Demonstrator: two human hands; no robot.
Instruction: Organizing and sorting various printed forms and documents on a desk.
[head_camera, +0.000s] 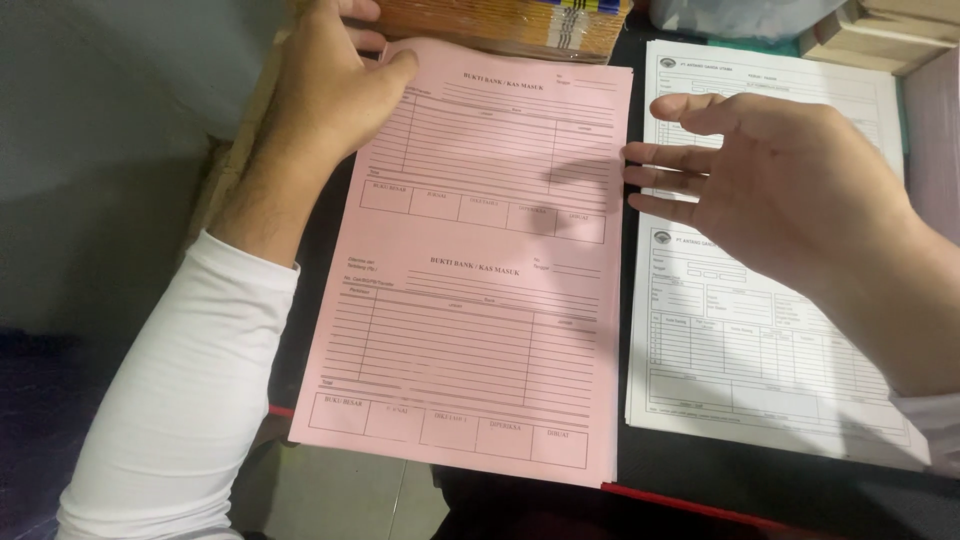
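A stack of pink printed forms lies on a dark table, each sheet ruled with two form blocks. My left hand rests on the stack's top left corner, fingertips pressing the upper edge. My right hand hovers open above a stack of white printed forms to the right, its fingers stretched toward the pink stack's right edge without gripping anything. Both arms wear white sleeves.
A bundle of orange-edged booklets lies beyond the pink stack. Cardboard boxes stand at the back right. The dark table has a red front edge. A grey wall is on the left.
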